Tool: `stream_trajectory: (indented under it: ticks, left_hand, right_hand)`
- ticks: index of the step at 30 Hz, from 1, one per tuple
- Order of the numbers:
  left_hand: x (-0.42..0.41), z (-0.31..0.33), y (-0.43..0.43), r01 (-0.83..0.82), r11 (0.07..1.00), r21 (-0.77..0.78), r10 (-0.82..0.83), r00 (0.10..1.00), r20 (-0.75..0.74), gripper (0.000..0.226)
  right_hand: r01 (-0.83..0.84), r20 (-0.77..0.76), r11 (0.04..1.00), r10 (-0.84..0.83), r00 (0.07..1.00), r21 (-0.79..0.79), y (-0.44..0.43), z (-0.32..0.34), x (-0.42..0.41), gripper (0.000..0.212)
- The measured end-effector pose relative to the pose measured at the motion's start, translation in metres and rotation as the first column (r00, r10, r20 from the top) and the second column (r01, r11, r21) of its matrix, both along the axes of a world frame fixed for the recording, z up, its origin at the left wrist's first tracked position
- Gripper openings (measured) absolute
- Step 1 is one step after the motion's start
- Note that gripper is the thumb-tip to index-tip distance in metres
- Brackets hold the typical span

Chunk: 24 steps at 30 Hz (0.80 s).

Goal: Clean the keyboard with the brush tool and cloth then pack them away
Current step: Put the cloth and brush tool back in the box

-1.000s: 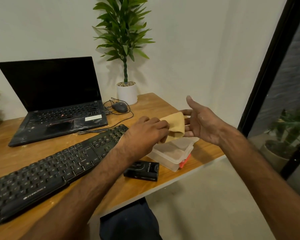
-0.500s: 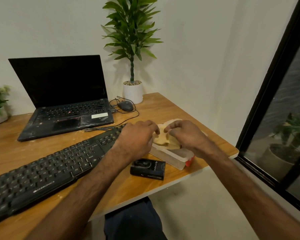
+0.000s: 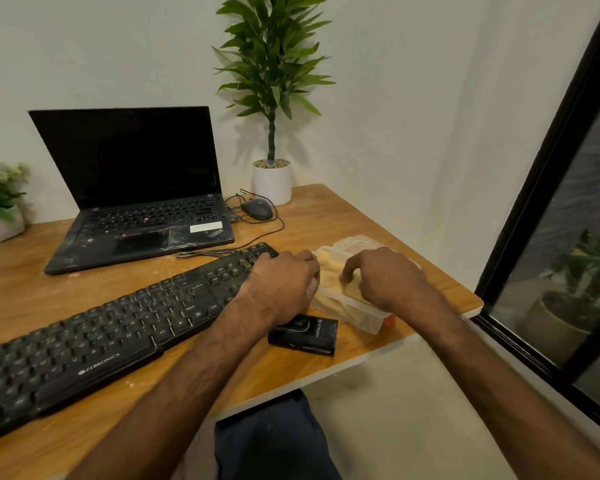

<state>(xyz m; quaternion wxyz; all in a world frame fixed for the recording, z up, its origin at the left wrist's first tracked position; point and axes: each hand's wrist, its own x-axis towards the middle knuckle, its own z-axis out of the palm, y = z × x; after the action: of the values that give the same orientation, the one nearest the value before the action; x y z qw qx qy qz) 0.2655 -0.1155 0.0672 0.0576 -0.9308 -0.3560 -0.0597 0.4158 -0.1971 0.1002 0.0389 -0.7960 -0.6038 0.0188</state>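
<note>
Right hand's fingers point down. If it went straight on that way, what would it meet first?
The folded yellow cloth, which the right hand touches. Under that is probably the floor of the clear plastic container, though depth is unclear.

My left hand (image 3: 284, 285) and right hand (image 3: 385, 278) are crowding over the clear container (image 3: 364, 320), which the yellow cloth (image 3: 328, 268) is filling. A black box (image 3: 303, 336) is sitting just in front of it. The keyboard (image 3: 101, 341) is hemming in the left side. Bare table (image 3: 326, 216) is lying open behind, toward the mouse (image 3: 257, 208).
</note>
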Motion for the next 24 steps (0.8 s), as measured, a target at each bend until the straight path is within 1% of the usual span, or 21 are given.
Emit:
stream_trajectory:
  ticks: [4,7,9,10,12,14,16,19,21,22,24]
  left_hand:
    - [0.001,0.000,-0.002,-0.001,1.000,0.015,0.001,1.000,-0.004,0.035]
    - [0.001,0.001,-0.003,0.005,0.999,0.038,-0.006,1.000,0.015,0.028]
    - [0.000,0.001,-0.003,0.016,0.999,0.037,-0.018,0.999,0.037,0.025]
    - [-0.001,0.001,-0.003,0.023,0.999,0.033,-0.024,0.999,0.036,0.026]
    - [-0.001,0.001,-0.002,0.033,0.999,0.015,-0.033,0.999,0.014,0.033]
    - [0.000,0.001,-0.002,0.034,0.999,0.005,-0.034,0.999,-0.004,0.037]
    - [0.000,0.000,-0.002,0.031,0.999,0.010,-0.031,0.999,-0.012,0.038]
    - [0.001,-0.002,-0.002,0.034,0.999,0.019,-0.034,0.999,0.006,0.037]
    - [-0.001,-0.002,-0.003,0.041,0.999,0.024,-0.042,0.998,0.039,0.038]
    - [-0.003,-0.002,-0.003,0.045,0.999,0.029,-0.046,0.997,0.061,0.038]
    - [-0.007,0.000,-0.005,0.054,0.998,0.033,-0.057,0.992,0.114,0.037]
  right_hand:
    - [-0.006,0.068,0.998,0.010,0.998,-0.055,-0.001,0.006,-0.001,0.022]
    - [0.005,0.125,0.995,0.008,0.992,-0.102,0.002,0.003,-0.003,0.022]
    - [-0.009,0.127,0.988,0.029,0.991,-0.151,0.002,0.004,-0.001,0.027]
    - [-0.030,0.114,0.985,0.050,0.992,-0.172,0.002,0.005,0.000,0.032]
    - [-0.062,0.096,0.976,0.083,0.992,-0.208,0.002,0.006,0.002,0.051]
    - [-0.073,0.129,0.964,0.109,0.986,-0.257,0.002,0.005,0.002,0.064]
    - [-0.090,0.171,0.954,0.143,0.975,-0.284,0.006,0.001,0.002,0.064]
    - [-0.105,0.190,0.948,0.168,0.967,-0.300,0.010,0.000,0.003,0.063]
    - [-0.112,0.200,0.954,0.171,0.965,-0.278,0.007,-0.002,0.001,0.061]
    - [-0.114,0.210,0.965,0.165,0.964,-0.235,0.004,-0.004,0.000,0.061]
    - [-0.129,0.237,0.990,0.137,0.962,-0.047,-0.004,-0.007,-0.003,0.061]
